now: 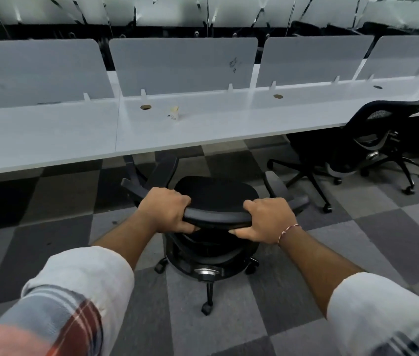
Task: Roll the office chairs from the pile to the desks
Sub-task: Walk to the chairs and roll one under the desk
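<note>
Entries, as I read them from the head camera:

- Black office chair (pixel 216 196): centre of the frame, standing on its castors on the grey checkered carpet tiles (pixel 229 332). Its seat faces the long white desk (pixel 49 140), and its armrests reach close to the desk's front edge.
- Left hand (pixel 166 210): clamped on the left end of the chair's top back rail, fingers curled over it, thumb beneath.
- Right hand (pixel 267 219): clamped on the right end of the same rail in the same way. There is a thread bracelet (pixel 289 231) at the wrist.
- Second office chair (pixel 372 140): right of the frame, mesh-backed, pushed up to the desk.
- Paper cup (pixel 174 113): upright on the desk, centre.
- Frosted divider panels (pixel 182 65): along the desk's far edge, upper frame.
</note>
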`<action>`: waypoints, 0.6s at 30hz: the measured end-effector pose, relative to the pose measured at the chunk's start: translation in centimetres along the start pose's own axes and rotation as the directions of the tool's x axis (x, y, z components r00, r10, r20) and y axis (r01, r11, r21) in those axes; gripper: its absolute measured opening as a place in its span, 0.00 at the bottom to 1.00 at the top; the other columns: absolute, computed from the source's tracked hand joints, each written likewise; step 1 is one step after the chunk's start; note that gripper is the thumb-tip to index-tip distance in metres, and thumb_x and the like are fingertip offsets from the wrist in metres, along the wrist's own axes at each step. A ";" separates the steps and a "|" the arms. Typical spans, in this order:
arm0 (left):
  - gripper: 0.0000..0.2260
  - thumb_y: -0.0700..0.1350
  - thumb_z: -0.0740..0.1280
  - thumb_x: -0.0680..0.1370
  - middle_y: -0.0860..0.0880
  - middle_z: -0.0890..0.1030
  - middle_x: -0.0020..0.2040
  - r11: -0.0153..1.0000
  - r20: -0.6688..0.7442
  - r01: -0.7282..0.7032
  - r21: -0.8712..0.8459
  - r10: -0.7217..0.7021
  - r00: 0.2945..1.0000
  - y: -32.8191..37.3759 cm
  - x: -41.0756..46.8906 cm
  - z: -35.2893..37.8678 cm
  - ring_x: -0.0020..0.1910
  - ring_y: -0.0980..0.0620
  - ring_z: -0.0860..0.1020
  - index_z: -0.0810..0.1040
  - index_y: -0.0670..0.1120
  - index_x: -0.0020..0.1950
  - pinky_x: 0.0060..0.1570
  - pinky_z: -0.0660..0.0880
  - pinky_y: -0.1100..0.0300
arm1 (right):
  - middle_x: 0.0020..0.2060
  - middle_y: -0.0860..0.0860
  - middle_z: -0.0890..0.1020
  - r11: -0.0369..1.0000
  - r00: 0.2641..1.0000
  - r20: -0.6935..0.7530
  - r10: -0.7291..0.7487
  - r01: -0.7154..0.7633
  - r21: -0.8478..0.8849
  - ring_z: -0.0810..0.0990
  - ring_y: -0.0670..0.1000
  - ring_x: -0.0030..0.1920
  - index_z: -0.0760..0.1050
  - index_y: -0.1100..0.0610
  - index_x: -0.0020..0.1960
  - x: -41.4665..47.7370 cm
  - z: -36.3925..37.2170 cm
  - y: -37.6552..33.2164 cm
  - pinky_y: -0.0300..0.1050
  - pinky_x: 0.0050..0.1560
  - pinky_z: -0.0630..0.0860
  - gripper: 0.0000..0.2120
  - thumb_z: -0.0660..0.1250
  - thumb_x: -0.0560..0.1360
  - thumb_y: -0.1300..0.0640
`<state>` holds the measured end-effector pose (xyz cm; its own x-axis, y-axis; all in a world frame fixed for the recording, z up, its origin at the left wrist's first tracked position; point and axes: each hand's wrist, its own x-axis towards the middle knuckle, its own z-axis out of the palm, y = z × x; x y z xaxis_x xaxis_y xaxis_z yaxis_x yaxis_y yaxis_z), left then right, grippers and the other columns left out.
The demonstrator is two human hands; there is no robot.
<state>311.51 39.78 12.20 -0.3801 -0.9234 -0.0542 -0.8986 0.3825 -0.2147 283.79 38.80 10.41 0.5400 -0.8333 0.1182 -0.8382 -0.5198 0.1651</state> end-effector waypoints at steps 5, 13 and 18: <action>0.26 0.75 0.62 0.69 0.55 0.73 0.33 1.000 -0.010 -0.004 -0.007 0.003 1.000 0.3 6.7 -0.3 0.32 0.52 0.73 0.71 0.52 0.40 0.32 0.67 0.58 | 0.32 0.45 0.75 1.000 1.000 -0.015 0.003 -0.004 -0.005 0.79 0.52 0.36 0.64 0.49 0.41 3.0 1.1 5.3 0.44 0.33 0.67 0.30 0.56 0.66 0.21; 0.26 0.76 0.62 0.69 0.55 0.72 0.31 0.999 -0.010 -0.047 0.006 0.047 0.999 0.5 15.9 -0.9 0.32 0.52 0.73 0.70 0.52 0.39 0.30 0.63 0.58 | 0.29 0.44 0.71 0.999 0.998 -0.059 0.036 -0.037 -0.017 0.78 0.51 0.33 0.65 0.50 0.41 6.9 3.0 12.3 0.43 0.32 0.67 0.32 0.50 0.64 0.20; 0.26 0.76 0.62 0.69 0.54 0.74 0.33 0.998 0.005 -0.066 -0.005 0.066 0.998 0.8 21.2 -1.3 0.33 0.52 0.74 0.72 0.52 0.40 0.31 0.65 0.58 | 0.30 0.45 0.75 0.999 0.997 -0.070 0.043 -0.045 -0.018 0.77 0.50 0.32 0.64 0.49 0.40 9.4 4.2 16.8 0.44 0.31 0.70 0.33 0.48 0.64 0.20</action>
<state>302.47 20.59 12.18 -0.4374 -0.8963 -0.0731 -0.8727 0.4427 -0.2058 274.44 21.50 10.20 0.5073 -0.8397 0.1937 -0.8600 -0.4787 0.1771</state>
